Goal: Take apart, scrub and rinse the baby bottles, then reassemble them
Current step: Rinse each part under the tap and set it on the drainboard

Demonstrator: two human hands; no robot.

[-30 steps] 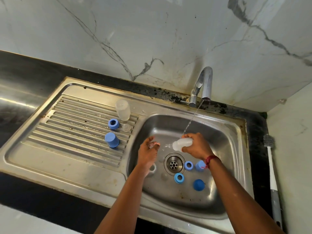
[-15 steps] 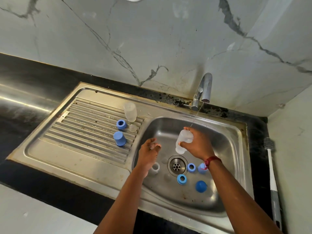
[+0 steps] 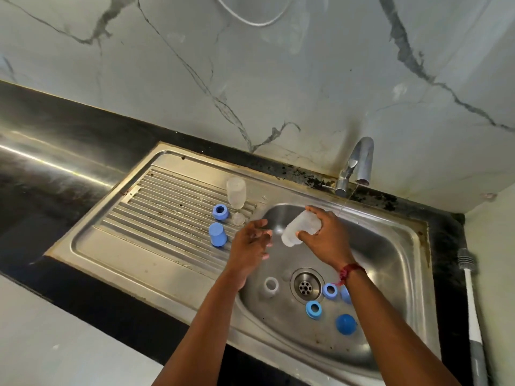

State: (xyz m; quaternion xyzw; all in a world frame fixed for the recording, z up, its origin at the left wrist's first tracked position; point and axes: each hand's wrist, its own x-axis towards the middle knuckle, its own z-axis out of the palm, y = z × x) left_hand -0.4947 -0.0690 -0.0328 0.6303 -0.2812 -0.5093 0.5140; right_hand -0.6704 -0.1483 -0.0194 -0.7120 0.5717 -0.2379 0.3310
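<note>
My right hand grips a clear baby bottle body, tilted mouth-down over the left part of the sink basin. My left hand hovers just left of it, fingers relaxed and holding nothing. On the drainboard stand an upturned clear bottle, a blue ring, a blue cap and a clear teat. In the basin lie a white ring, two blue rings and a blue cap.
The tap at the back lets out a thin trickle. The drain sits mid-basin. A bottle brush lies on the black counter at the right. A marble wall rises behind, and another blue piece shows beside my right wrist.
My right hand has lifted the bottle out of the stream and carried it left, tipping it mouth-down. The water has thinned to a trickle. My left hand has moved up toward the drainboard.
</note>
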